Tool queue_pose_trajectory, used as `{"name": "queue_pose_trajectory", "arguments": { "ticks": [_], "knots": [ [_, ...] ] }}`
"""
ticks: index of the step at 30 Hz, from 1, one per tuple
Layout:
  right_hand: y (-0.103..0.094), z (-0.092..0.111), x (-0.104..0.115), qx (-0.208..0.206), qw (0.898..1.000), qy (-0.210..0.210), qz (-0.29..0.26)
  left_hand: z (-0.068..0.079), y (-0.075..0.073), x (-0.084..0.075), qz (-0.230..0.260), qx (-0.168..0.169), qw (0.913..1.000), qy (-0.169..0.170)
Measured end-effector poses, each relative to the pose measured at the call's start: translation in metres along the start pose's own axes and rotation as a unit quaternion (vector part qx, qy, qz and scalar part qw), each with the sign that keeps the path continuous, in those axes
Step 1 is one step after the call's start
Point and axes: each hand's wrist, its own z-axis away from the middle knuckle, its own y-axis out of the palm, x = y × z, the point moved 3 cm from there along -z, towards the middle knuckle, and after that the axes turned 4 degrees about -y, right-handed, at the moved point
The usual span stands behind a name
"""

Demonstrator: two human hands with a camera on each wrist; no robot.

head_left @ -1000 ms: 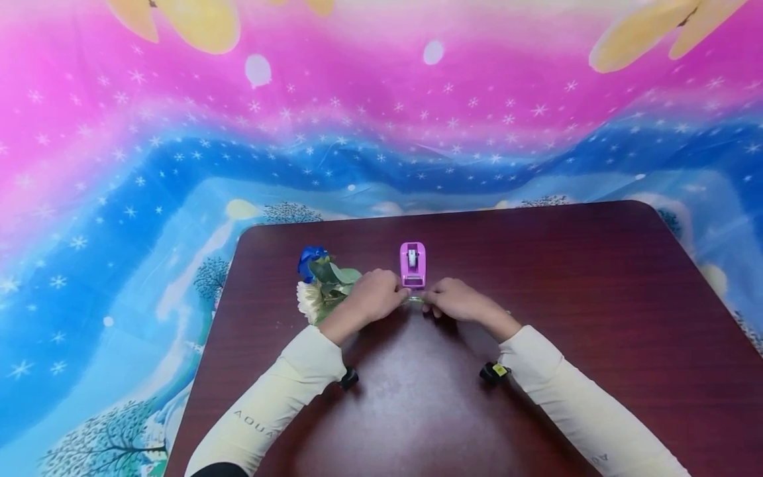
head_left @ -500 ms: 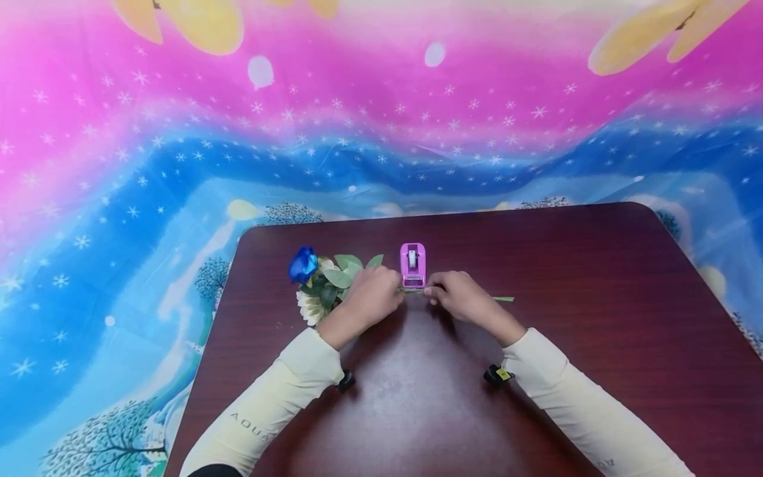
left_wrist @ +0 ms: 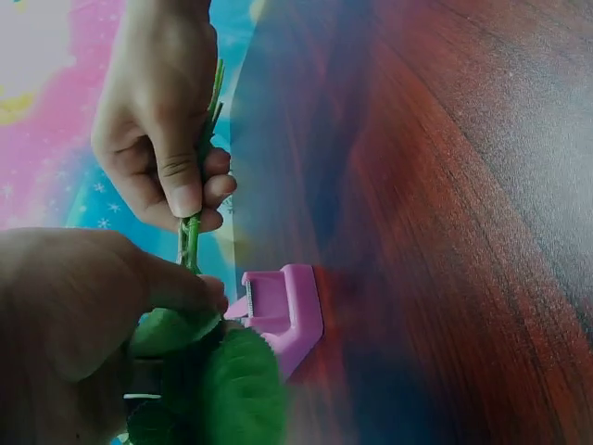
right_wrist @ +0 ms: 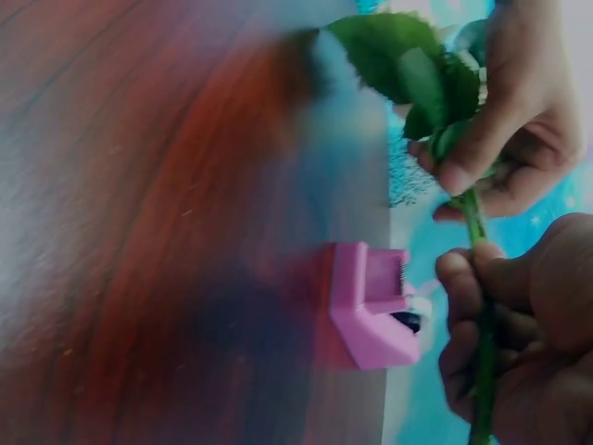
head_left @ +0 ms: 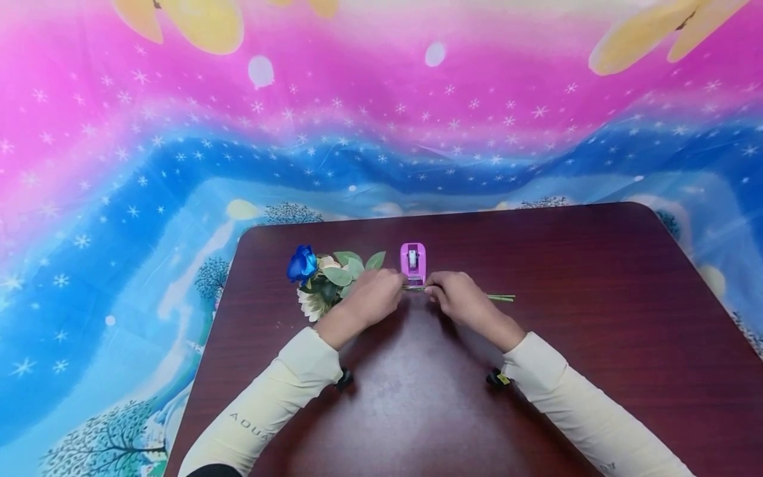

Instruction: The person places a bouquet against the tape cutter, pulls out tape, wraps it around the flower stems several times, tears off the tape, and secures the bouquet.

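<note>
A small bunch of flowers lies sideways across both hands, its blue rose (head_left: 302, 264) and whitish flower (head_left: 310, 306) at the left. My left hand (head_left: 374, 295) grips the bunch just below its green leaves (head_left: 338, 275). Close by on the right, my right hand (head_left: 461, 301) pinches the same green stems (left_wrist: 191, 243) between thumb and fingers. The stem ends (head_left: 502, 298) stick out past it. Just beyond the gap between the hands stands a pink tape dispenser (head_left: 413, 262); its toothed cutting edge shows in the right wrist view (right_wrist: 403, 273).
Everything is over a dark reddish-brown table (head_left: 596, 278) with rounded corners. Behind it hangs a pink and blue printed cloth (head_left: 381, 119). Dark wrist cameras sit at both light sleeves (head_left: 262, 404).
The flower heads have turned, so the blue rose sits further left and more leaves show. The stem ends have come into view right of my right hand. The tape dispenser stays put.
</note>
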Motion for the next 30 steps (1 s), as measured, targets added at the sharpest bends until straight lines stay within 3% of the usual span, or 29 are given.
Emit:
{"name": "queue_pose_trajectory", "arguments": {
  "ticks": [5,9,14,18,22,26,30],
  "knots": [
    [0.005,0.003,-0.001,-0.042,0.998,-0.045,0.032,-0.002,0.001,0.000,0.023,0.042,0.9989,0.004],
    [0.008,0.004,0.000,-0.046,0.997,-0.048,0.038,-0.003,0.001,-0.001,0.040,0.040,0.9984,-0.003],
    [0.007,0.001,-0.001,0.028,1.000,-0.001,0.005,-0.001,0.002,-0.003,0.011,0.014,0.9998,0.011],
    [0.004,-0.004,-0.004,0.103,0.993,0.038,-0.041,0.000,0.005,-0.004,-0.017,-0.012,0.9994,0.027],
    [0.003,-0.008,-0.007,0.137,0.986,0.050,-0.082,0.002,0.007,-0.005,-0.033,-0.042,0.9975,0.046],
    [0.001,-0.011,-0.007,0.117,0.988,0.051,-0.083,0.003,0.006,-0.006,-0.039,-0.063,0.9955,0.059],
    [-0.002,-0.011,-0.006,0.071,0.995,0.042,-0.048,0.003,0.006,-0.005,-0.034,-0.055,0.9966,0.052]
  ]
}}
